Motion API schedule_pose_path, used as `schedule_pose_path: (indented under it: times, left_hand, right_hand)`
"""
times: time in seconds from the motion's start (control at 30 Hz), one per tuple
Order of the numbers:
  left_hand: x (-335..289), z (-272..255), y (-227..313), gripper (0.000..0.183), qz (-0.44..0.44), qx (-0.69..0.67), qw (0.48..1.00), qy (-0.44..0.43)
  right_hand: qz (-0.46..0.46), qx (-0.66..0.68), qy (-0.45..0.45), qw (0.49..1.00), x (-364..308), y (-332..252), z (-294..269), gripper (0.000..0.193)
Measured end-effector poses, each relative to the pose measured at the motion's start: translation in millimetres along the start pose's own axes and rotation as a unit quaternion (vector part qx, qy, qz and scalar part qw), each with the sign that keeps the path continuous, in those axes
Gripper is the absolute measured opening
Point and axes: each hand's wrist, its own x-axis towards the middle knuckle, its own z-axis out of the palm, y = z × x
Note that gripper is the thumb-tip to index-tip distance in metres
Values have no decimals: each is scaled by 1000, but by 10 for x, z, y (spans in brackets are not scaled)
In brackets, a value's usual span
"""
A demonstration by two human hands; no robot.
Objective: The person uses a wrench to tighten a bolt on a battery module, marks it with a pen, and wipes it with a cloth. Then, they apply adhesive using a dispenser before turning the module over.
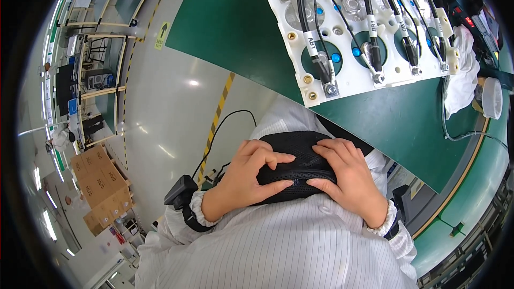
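A black mesh pouch [293, 141], with what looks like a zipper along its near side, lies across my lap. My left hand [247, 174] grips its left part, thumb and index finger bent over the top. From the right, my right hand [349, 175] holds it with fingers laid over the far side. Both thumbs point inward along the near seam, a little apart. The pouch's contents are hidden.
Beyond my lap, a white plastic panel [350, 84] with black cables [304, 13] and metal terminals rests on a green table [214, 27]. A white cloth [459, 83] and a round white container [491, 98] stand right. Cardboard boxes [100, 182] and shelves [101, 88] stand left.
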Motion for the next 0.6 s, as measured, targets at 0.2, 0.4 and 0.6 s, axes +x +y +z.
schedule_pose_path:
  times: [0.2, 0.4, 0.6]
  left_hand:
    - [43, -47, 31, 33, 0, -22, 1000, 3]
    - [251, -552, 192, 27, 165, -114, 933, 298]
    - [789, -961, 234, 21, 190, -62, 900, 387]
  right_hand:
    - [-17, 31, 1, 999, -2, 12, -158, 54]
    - [164, 99, 348, 918, -386, 100, -1052, 33]
    - [207, 4, 529, 823, -708, 462, -1738, 26]
